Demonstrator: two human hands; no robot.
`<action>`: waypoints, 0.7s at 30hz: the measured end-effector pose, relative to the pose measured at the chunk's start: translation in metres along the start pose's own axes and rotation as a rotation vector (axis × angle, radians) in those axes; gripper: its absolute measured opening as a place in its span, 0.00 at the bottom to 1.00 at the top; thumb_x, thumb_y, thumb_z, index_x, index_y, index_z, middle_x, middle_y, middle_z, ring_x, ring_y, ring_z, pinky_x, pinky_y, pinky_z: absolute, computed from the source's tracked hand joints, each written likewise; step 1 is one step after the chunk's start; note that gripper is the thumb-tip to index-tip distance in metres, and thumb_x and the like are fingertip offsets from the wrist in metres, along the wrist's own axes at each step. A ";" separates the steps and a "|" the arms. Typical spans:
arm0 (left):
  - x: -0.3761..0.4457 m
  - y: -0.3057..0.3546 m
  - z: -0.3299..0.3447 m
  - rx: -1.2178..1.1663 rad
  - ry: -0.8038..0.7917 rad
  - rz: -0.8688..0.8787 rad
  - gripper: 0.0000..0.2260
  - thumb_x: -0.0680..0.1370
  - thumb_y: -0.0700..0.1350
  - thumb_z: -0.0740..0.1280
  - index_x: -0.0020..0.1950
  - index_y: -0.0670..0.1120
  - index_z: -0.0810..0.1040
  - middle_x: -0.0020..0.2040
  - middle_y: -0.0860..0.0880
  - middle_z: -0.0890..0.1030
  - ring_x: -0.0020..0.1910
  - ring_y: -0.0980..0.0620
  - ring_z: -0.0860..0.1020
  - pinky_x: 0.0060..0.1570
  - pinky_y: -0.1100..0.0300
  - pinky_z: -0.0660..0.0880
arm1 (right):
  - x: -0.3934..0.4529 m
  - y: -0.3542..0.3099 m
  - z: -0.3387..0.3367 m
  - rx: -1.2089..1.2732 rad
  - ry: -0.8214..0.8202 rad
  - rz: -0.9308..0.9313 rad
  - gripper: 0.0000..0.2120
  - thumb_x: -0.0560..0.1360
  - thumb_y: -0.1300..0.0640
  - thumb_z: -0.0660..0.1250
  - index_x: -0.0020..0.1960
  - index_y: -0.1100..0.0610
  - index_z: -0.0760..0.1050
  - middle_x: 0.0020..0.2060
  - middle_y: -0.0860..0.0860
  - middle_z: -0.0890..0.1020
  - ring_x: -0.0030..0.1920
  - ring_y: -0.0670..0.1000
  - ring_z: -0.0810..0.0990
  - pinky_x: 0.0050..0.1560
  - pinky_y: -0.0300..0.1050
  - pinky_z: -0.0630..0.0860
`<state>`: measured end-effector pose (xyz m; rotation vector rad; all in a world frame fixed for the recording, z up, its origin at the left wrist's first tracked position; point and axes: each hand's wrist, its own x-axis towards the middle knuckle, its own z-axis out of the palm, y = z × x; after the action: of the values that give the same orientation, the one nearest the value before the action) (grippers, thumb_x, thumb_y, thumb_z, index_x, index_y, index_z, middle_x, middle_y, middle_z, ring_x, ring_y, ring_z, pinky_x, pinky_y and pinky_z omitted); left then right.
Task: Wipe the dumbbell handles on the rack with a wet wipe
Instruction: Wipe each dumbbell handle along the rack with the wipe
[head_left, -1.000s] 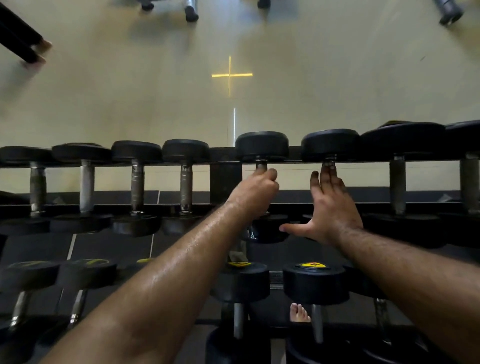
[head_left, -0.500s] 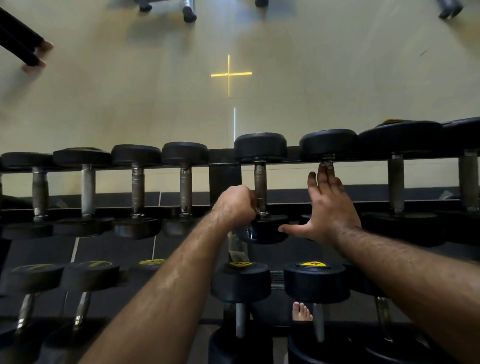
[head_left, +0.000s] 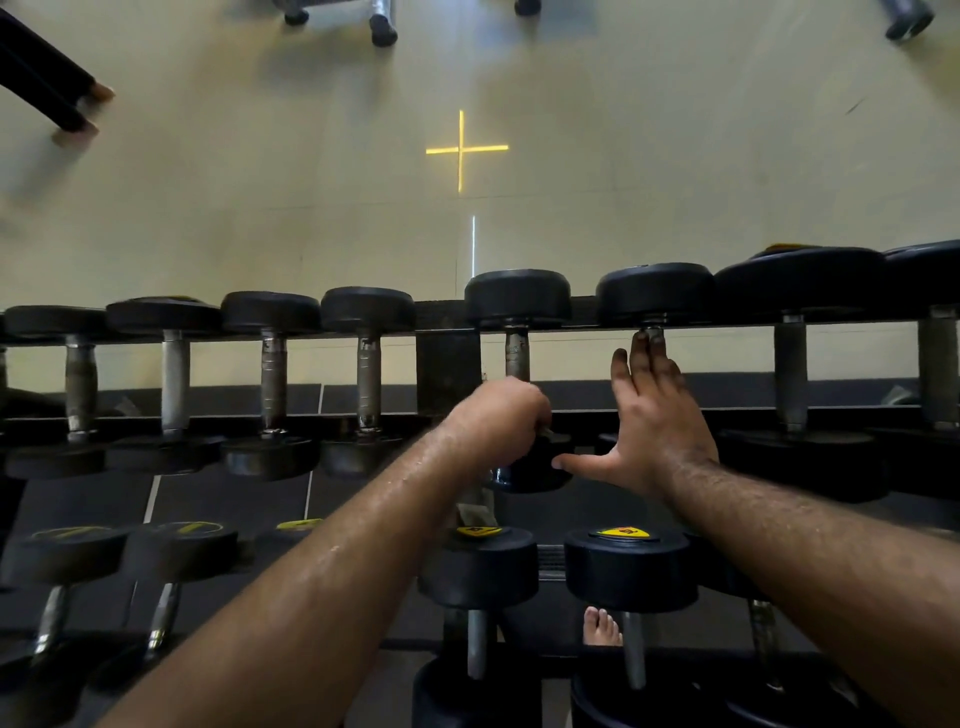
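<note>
1. Handle (head_left: 517, 356): worn grey metal, on the top rack (head_left: 448, 364), centre.
2. Left hand (head_left: 501, 410): fist curled round the handle's near end; wipe not visible.
3. Right hand (head_left: 655, 415): fingers straight, flat on the neighbouring dumbbell (head_left: 653, 293).

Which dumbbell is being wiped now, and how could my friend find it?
Look along the top shelf of the rack, just right of its wide black post. The fifth dumbbell from the left is it. Only this one has the left hand curled round its handle; the right hand lies flat on the next.
</note>
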<state>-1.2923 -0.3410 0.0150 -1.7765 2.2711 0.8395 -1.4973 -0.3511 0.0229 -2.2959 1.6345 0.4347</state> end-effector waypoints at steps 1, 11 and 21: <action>0.001 -0.002 -0.007 -0.100 -0.016 -0.036 0.06 0.79 0.45 0.74 0.54 0.54 0.87 0.47 0.54 0.85 0.48 0.54 0.84 0.52 0.56 0.83 | 0.000 0.000 0.000 -0.003 0.001 -0.003 0.78 0.56 0.07 0.50 0.87 0.60 0.40 0.85 0.62 0.34 0.85 0.61 0.31 0.84 0.57 0.39; 0.012 0.008 0.002 0.084 0.137 0.040 0.08 0.77 0.41 0.74 0.54 0.50 0.87 0.49 0.51 0.85 0.50 0.50 0.82 0.51 0.54 0.82 | 0.001 0.003 0.001 -0.025 0.000 -0.009 0.77 0.56 0.07 0.49 0.87 0.60 0.41 0.85 0.62 0.36 0.85 0.62 0.32 0.85 0.61 0.43; 0.013 0.034 -0.014 -0.122 -0.090 -0.128 0.11 0.78 0.42 0.75 0.59 0.51 0.87 0.51 0.51 0.85 0.50 0.50 0.83 0.55 0.52 0.83 | 0.004 0.007 0.007 -0.043 0.046 -0.035 0.78 0.55 0.06 0.46 0.87 0.62 0.47 0.86 0.63 0.39 0.85 0.62 0.32 0.85 0.63 0.47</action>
<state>-1.3243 -0.3538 0.0323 -1.8701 2.0671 1.0313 -1.5030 -0.3541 0.0146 -2.3787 1.6188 0.4156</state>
